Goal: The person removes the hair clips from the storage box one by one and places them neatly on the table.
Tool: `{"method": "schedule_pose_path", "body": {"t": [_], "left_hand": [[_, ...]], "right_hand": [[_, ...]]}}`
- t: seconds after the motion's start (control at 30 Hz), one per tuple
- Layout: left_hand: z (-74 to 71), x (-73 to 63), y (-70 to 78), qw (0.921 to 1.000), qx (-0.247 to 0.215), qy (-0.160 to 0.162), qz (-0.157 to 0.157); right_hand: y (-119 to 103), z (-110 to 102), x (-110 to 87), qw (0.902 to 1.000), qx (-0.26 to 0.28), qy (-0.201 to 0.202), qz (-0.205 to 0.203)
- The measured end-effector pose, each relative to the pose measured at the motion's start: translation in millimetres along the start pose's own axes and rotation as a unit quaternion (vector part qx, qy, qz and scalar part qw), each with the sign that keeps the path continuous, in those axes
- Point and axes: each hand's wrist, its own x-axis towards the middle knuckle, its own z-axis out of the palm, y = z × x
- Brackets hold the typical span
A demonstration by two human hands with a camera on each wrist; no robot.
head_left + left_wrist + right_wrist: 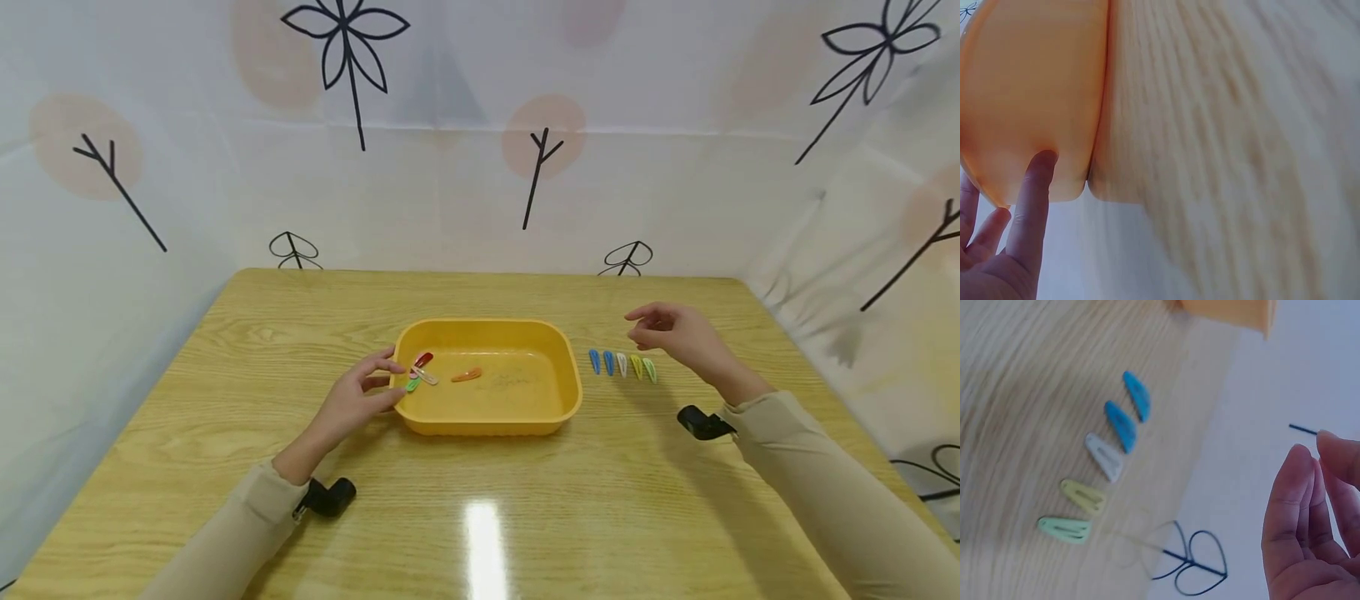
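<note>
My left hand (358, 393) touches the left end of a yellow plastic tray (487, 428); in the left wrist view one fingertip (1043, 161) presses its outer wall. Inside the tray, at the left, lie a red hair clip (424, 359), a pale clip (426, 377) and a green clip (412, 385), bunched together. Nearer the tray's middle is an orange clip (467, 375). Over the table, right of the tray, my right hand (686, 337) hovers with bent fingers, and nothing shows between thumb and fingertips. Beside it lies a row of snap clips: blue (1137, 396), blue (1121, 427), white (1104, 457), yellow (1084, 496) and light green (1065, 529).
The wooden table (525, 508) reaches back to a white cloth (465, 200) printed with plant outlines. Each wrist carries a black camera, one on the left (330, 497) and one on the right (703, 423).
</note>
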Motion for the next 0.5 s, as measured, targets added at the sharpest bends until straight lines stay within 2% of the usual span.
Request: {"method": "schedule_pose_path", "body": {"t": [0.17, 0.5], "left_hand": [[0.8, -0.1, 0.0, 1.0, -0.003, 0.0, 0.0], [1.0, -0.2, 2.1, 1.0, -0.001, 0.002, 0.0]], "right_hand": [[-15.7, 5.3, 1.4, 1.0, -0.004, -0.006, -0.001], [-42.3, 17.3, 6.9, 0.9991, -0.002, -0.031, -0.027]]}}
